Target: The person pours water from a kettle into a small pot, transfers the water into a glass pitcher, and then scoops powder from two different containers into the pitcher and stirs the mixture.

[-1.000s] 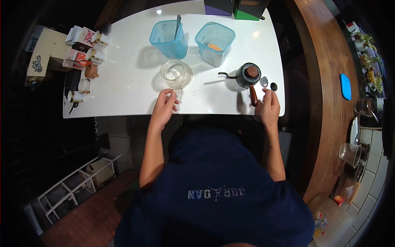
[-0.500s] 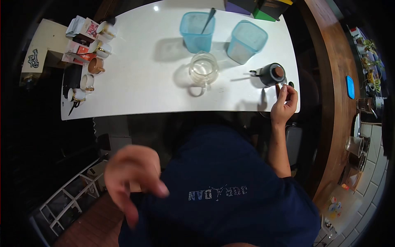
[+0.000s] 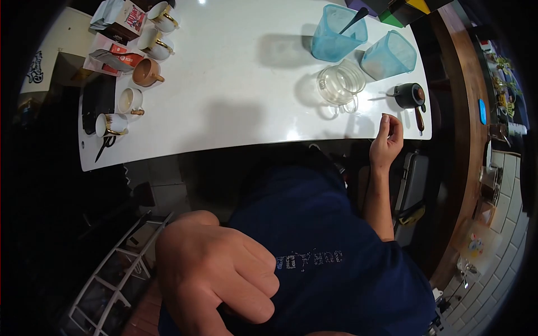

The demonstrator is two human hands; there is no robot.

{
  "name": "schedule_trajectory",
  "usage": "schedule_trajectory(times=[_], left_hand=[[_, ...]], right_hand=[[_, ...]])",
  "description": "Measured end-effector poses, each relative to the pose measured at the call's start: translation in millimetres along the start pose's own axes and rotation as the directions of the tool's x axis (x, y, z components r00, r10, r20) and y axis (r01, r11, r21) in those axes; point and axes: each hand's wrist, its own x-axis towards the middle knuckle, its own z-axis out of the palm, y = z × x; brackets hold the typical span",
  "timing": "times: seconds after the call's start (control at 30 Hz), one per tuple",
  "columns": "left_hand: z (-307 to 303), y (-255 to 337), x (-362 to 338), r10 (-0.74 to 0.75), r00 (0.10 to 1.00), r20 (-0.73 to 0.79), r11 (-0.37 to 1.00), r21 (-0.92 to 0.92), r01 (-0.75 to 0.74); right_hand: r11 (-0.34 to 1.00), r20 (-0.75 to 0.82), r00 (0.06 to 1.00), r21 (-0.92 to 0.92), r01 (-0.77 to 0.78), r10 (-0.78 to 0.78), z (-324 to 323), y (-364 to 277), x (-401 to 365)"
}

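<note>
Large and close to the camera, my left hand (image 3: 221,274) has its fingers curled in front of the navy shirt, with no object visible in it. Part of that hand runs out of the bottom of the view. By the table's front edge, my right hand (image 3: 386,143) is raised with thumb and fingers apart, holding nothing. Beyond it to the right stands a small black kettle (image 3: 406,96) with a brown knob and a brown side handle (image 3: 420,120); the hand is apart from it. A clear glass jug (image 3: 336,87) stands to the kettle's left.
Two light-blue plastic containers (image 3: 332,42) stand behind the jug, one with a dark-handled utensil (image 3: 354,20). Several cups, including a brown mug (image 3: 147,73), line the white table's (image 3: 224,73) left side beside coffee bags (image 3: 126,19). Black scissors (image 3: 105,147) lie at the front left corner.
The view has turned, so the table items sit differently in it. My right hand has come away from the kettle's handle. My left hand has come closer and its fingers have curled in.
</note>
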Motion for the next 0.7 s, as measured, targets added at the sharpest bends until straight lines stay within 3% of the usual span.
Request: schedule_trajectory(times=[0.1,0.2,0.27,0.3,0.37,0.43,0.53,0.6,0.67,0.7], left_hand=[[-6.1,6.3,-10.8,0.042,0.995,-0.086,0.997,-0.054,-0.047],[-12.3,16.4,-2.9,-0.057,0.996,-0.074,0.973,-0.229,0.039],[-21.8,12.5,-11.8,-0.002,0.999,-0.039,0.981,-0.192,-0.005],[-25.7,10.4,-14.4,0.049,0.999,-0.006,0.987,-0.150,-0.049],[-24.5,10.2,-7.5,0.014,1.000,-0.010,0.981,-0.194,-0.016],[-28.0,6.6,-2.2,-0.025,1.000,-0.013,0.973,-0.231,0.022],[-46.2,-1.7,0.4,-0.053,0.995,0.088,0.974,-0.217,0.071],[-56.5,-5.1,-3.2,-0.139,0.986,0.097,0.987,-0.070,0.146],[-58.5,-15.5,-0.4,-0.168,0.983,0.073,0.984,-0.042,0.172],[-55.6,-22.1,1.3,-0.144,0.987,-0.069,0.988,0.043,0.147]], right_hand=[[1.000,-0.031,1.000,0.011,0.000,0.001,7.6,-15.7,-9.1],[1.000,-0.009,0.999,0.004,-0.030,0.030,8.5,-13.6,-13.4],[0.999,0.017,0.999,-0.006,-0.043,0.043,10.3,-12.7,-12.3],[0.992,0.081,0.992,-0.098,-0.085,0.093,13.3,-14.9,-11.9],[0.963,0.184,0.967,-0.237,-0.131,0.177,19.2,-17.5,-12.5],[0.969,0.253,0.954,-0.221,-0.106,0.162,25.5,-18.3,-11.8],[0.974,0.316,0.935,-0.201,-0.100,0.162,28.9,-21.1,-6.3],[0.976,0.340,0.925,-0.183,-0.114,0.172,25.7,-19.3,-1.4],[0.993,0.413,0.906,-0.113,-0.043,0.087,23.0,-18.9,5.1],[0.988,0.430,0.893,-0.134,-0.081,0.131,20.3,-26.5,10.5]])
